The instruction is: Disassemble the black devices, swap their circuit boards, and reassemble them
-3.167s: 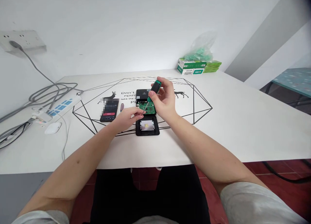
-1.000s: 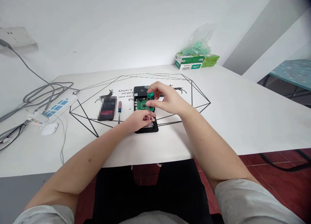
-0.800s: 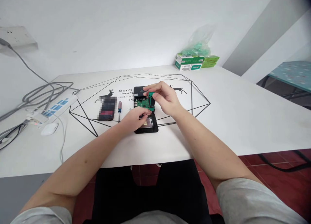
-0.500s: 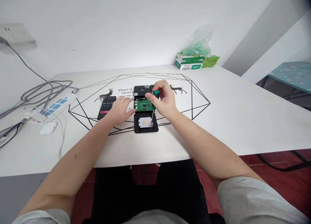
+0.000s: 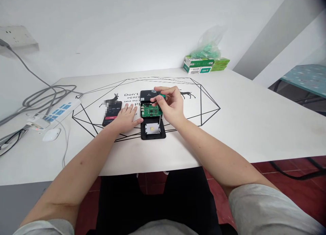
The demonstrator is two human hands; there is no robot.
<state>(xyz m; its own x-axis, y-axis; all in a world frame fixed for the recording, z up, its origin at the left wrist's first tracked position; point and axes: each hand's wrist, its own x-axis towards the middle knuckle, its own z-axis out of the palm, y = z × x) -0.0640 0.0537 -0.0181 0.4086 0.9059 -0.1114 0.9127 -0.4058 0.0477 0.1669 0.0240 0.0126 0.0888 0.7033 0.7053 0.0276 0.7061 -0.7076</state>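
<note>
My right hand [image 5: 171, 105] has thumb and fingers around the green handle of a screwdriver [image 5: 160, 121]. Its metal shaft points down, and the tip is at the right edge of a silver plate [image 5: 149, 129] with a yellowish square. That plate sits in a black casing half [image 5: 153, 137] near me. Just beyond is a green circuit board [image 5: 150, 111], partly covered by my right hand. A black box-shaped casing [image 5: 147, 95] lies behind the board. Flat on the table, my left hand [image 5: 127, 119] has its fingers spread, its thumb close to the casing half's left edge.
Left of my left hand lies a phone [image 5: 112, 113] showing a timer. Further left are a power strip [image 5: 57, 113], grey cables [image 5: 48, 95] and a white mouse-like object [image 5: 51, 134]. Green-and-white boxes [image 5: 198, 64] with a plastic bag [image 5: 209, 44] stand by the wall.
My right fingers have shifted on the screwdriver handle and now reach further left. My left hand has moved slightly back toward me, its fingers flatter on the table.
</note>
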